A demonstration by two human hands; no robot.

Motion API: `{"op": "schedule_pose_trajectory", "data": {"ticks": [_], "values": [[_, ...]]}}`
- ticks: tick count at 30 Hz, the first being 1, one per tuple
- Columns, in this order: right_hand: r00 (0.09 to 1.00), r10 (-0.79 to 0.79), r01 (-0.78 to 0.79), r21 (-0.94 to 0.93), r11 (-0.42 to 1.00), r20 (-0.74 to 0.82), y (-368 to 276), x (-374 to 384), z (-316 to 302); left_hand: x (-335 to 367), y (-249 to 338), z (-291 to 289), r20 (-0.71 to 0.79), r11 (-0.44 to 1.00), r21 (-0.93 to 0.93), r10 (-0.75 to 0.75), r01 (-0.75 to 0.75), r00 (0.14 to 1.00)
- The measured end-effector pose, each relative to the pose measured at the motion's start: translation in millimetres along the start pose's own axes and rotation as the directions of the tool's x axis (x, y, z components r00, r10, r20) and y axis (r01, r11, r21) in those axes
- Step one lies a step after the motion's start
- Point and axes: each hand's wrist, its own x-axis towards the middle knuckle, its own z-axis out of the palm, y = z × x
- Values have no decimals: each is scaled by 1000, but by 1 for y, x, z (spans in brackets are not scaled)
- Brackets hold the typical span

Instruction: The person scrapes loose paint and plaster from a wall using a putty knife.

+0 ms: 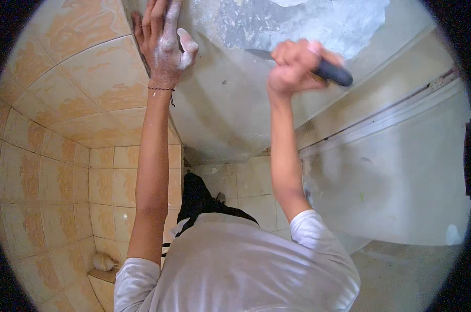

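Observation:
My right hand (300, 65), slightly blurred, is closed around the dark handle (335, 73) of a scraper. Its thin grey blade (259, 53) points left, close to the pale wall (225, 99). Just beyond lies a rough patch (298, 26) where grey shows through white paint with ragged edges. My left hand (165, 49), dusted with white powder, rests with outstretched fingers at the corner where the wall meets orange-patterned tiles (95, 73). Its thumb stands apart, and nothing shows in it.
Tiled walls (43, 182) rise on the left, with a small whitish object (105, 261) on a ledge. A pale door (386, 177) and its frame (396, 112) are on the right. Below, my dark trousers (199, 197) show above the light tiled floor (256, 208).

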Motion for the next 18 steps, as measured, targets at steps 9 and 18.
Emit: {"op": "schedule_pose_trajectory", "data": {"ticks": [9, 18], "values": [[998, -36, 33, 58, 998, 50, 5, 8, -5, 0, 7, -4, 4, 1000, 30, -2, 1, 1000], [994, 33, -53, 187, 981, 105, -10, 15, -23, 1, 3, 2, -59, 998, -55, 38, -41, 998]]}}
